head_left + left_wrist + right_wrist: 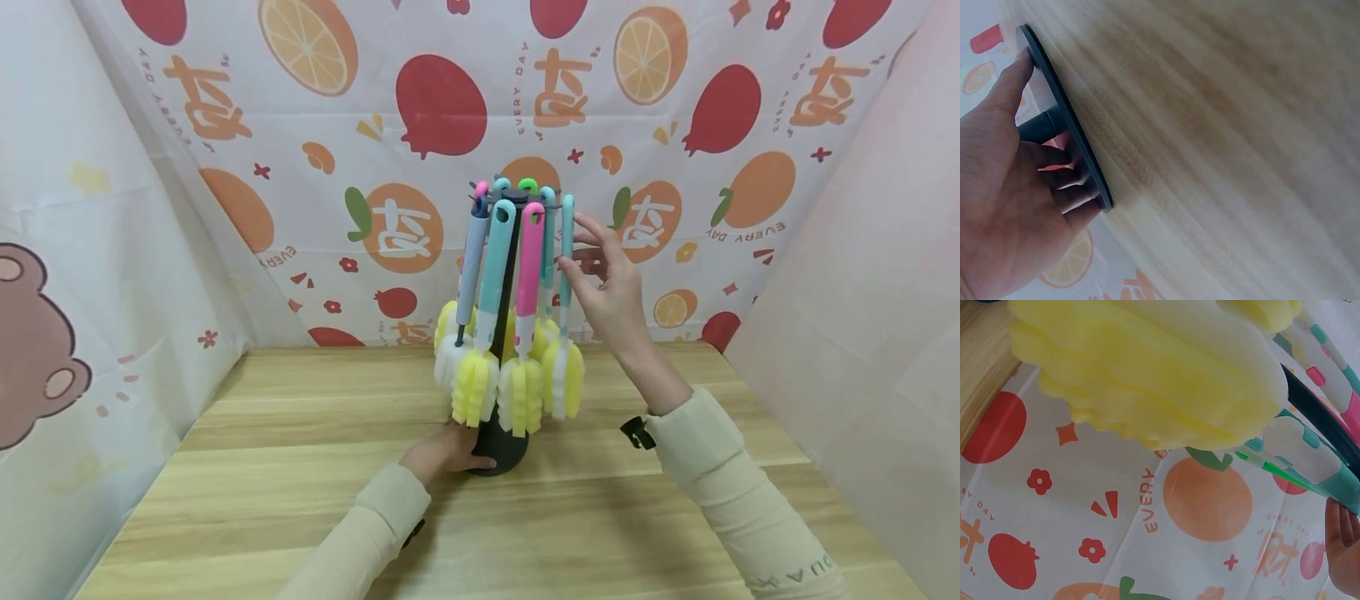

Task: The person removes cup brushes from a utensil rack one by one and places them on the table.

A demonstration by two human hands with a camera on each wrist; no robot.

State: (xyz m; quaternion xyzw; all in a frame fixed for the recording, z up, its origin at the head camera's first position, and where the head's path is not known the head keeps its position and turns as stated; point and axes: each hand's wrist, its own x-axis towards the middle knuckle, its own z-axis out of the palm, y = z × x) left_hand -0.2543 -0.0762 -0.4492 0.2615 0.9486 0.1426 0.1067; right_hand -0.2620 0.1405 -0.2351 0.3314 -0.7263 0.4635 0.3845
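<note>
A black, round-based upright stand [502, 454] is positioned on the pale wood-grain desk [300, 417]. Eight sponge-headed brushes [530, 267] are visible around it, hung by handle loops: four teal, two pink, one green, one grey-blue. The left hand [448, 450] grips the stand's base, presumably for stability; right of the stand, the right hand's [611, 287] fingers pinch one teal-handled brush [567, 229], presumably controlling its swing.

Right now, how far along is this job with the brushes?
Done: several sponge brushes hang around the black stand. In hand: the right hand pinches a teal handle at the stand's right side; the left hand rests on the base. Left: if hanging up is the aim, probably just letting go.
</note>
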